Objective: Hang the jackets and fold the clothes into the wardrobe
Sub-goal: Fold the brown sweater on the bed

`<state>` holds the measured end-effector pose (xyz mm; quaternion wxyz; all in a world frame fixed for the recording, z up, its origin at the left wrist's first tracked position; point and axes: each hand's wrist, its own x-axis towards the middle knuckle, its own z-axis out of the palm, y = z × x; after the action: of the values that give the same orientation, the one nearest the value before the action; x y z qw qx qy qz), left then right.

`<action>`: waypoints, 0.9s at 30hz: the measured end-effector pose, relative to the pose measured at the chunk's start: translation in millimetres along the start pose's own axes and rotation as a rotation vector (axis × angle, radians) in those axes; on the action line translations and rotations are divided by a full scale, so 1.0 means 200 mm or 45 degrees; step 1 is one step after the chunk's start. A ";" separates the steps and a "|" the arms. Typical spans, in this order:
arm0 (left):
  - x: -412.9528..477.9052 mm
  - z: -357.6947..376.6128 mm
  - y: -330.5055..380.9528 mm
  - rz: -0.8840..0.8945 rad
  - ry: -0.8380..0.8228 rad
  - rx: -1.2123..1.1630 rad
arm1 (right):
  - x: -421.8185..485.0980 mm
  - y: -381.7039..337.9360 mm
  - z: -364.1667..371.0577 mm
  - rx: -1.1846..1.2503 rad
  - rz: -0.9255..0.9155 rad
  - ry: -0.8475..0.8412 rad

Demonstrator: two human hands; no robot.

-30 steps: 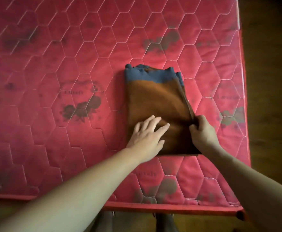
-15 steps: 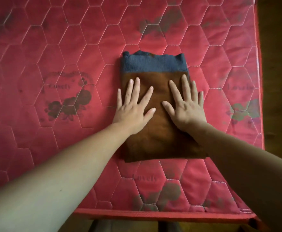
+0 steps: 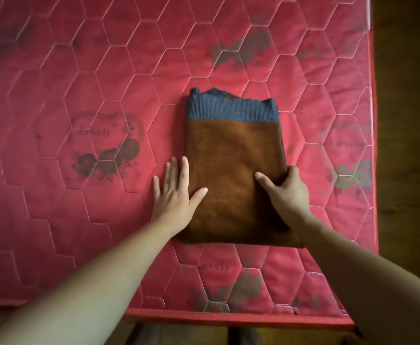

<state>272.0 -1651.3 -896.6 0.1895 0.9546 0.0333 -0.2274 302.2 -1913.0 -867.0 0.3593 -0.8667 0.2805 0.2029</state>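
Observation:
A brown knitted garment with a blue ribbed band (image 3: 231,155) lies folded into a tidy rectangle on the red quilted mattress (image 3: 79,70), the blue band at the far end. My left hand (image 3: 172,192) lies flat with straight fingers at the garment's left edge, its thumb resting on the brown cloth. My right hand (image 3: 284,190) grips the right edge of the fold, thumb on top and fingers curled round the side.
The mattress's right edge (image 3: 373,145) runs close to the garment, with dark wooden floor (image 3: 408,145) beyond it. Its near edge (image 3: 228,319) lies just below my forearms. Dark flower prints dot the mattress.
Both hands were pressing flat on top of the garment. They have slid apart to its sides: the left now lies along the left edge, the right has curled round the right edge.

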 end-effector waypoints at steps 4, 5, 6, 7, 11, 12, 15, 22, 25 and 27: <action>0.03 -0.07 0.07 -0.067 0.097 -0.525 | 0.07 -0.11 -0.10 0.455 0.233 -0.309; 0.04 -0.10 0.08 -0.161 0.095 -0.754 | 0.06 -0.14 -0.13 0.565 0.294 -0.422; 0.04 -0.14 0.09 -0.281 0.082 -0.965 | 0.04 -0.16 -0.16 0.621 0.342 -0.500; 0.06 -0.17 0.09 -0.397 0.043 -1.143 | 0.03 -0.18 -0.18 0.643 0.387 -0.539; 0.06 -0.38 0.08 -0.686 -0.290 -1.468 | -0.13 -0.29 -0.23 0.703 0.499 -0.648; 0.03 -0.45 0.07 -0.713 -0.313 -1.505 | -0.18 -0.33 -0.24 0.720 0.507 -0.663; -0.07 -0.69 0.04 -0.691 -0.372 -1.609 | -0.36 -0.48 -0.31 0.799 0.495 -0.679; -0.41 -1.43 -0.02 -0.440 -0.417 -1.546 | -0.89 -0.96 -0.60 0.895 0.334 -0.652; -0.60 -1.76 -0.03 -0.420 -0.337 -1.555 | -1.14 -1.20 -0.72 0.888 0.227 -0.568; -0.75 -1.97 -0.02 -0.401 -0.298 -1.587 | -1.32 -1.35 -0.82 0.890 0.149 -0.513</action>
<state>303.5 -1496.4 -505.3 0.6741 0.6186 0.2776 -0.2929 297.2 -1785.7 -476.1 0.6678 -0.6178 0.3054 0.2813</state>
